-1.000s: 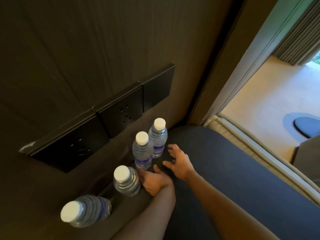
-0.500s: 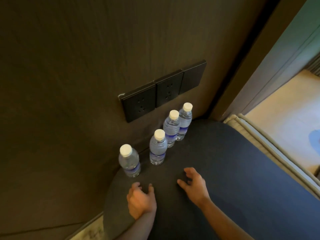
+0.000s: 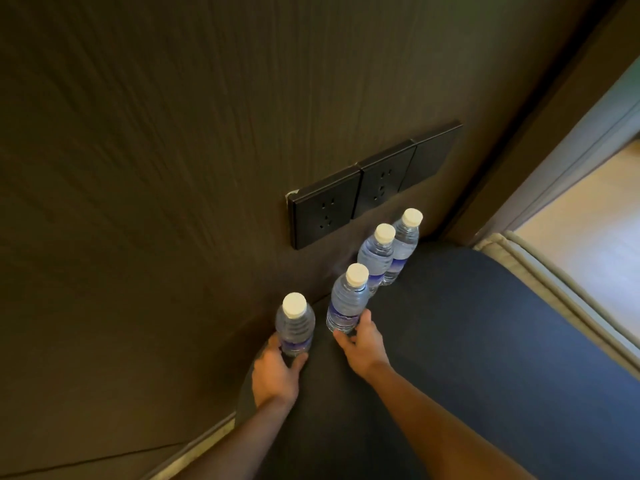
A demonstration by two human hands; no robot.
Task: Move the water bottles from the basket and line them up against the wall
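Observation:
Several clear water bottles with white caps and blue labels stand upright in a row along the dark wall (image 3: 207, 133). My left hand (image 3: 275, 372) wraps around the base of the nearest bottle (image 3: 295, 323), thumb on its right side. My right hand (image 3: 363, 344) holds the base of the second bottle (image 3: 347, 299), with a finger up its right side and the thumb below. Two more bottles (image 3: 375, 258) (image 3: 403, 244) stand farther along, close together, untouched. No basket is in view.
The bottles rest on a dark round tabletop (image 3: 467, 341) that meets the wall. A black socket panel (image 3: 325, 213) sits on the wall just above them. A beige padded edge (image 3: 554, 289) and a light floor (image 3: 588, 220) lie to the right.
Both hands were lying open on the tabletop, away from the row. They have reached forward and closed on the two nearest bottles. My view has shifted closer.

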